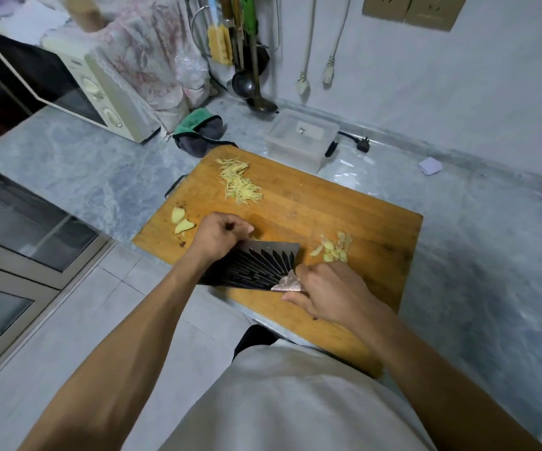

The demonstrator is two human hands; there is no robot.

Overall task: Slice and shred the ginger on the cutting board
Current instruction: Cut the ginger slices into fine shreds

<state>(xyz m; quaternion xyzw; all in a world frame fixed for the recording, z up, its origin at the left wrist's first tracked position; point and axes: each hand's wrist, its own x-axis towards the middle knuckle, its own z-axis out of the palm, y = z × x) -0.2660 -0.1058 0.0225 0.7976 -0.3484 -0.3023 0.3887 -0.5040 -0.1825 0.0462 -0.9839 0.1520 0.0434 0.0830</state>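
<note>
While the cleaver is gripped by the right hand, ginger should be pinned under the left hand's curled knuckles near the cutting board's front-left edge.

The left hand is curled knuckles-up, fingertips tucked under, its forearm stretched forward; the right hand wraps a handle, thumb laid alongside

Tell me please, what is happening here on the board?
A person is cutting ginger on a wooden cutting board. The right hand grips a dark cleaver, while the left hand, fingers curled, steadies something hidden beside the blade. A pile of shreds lies further back, some slices at the left, and trimmings at the right.
</note>
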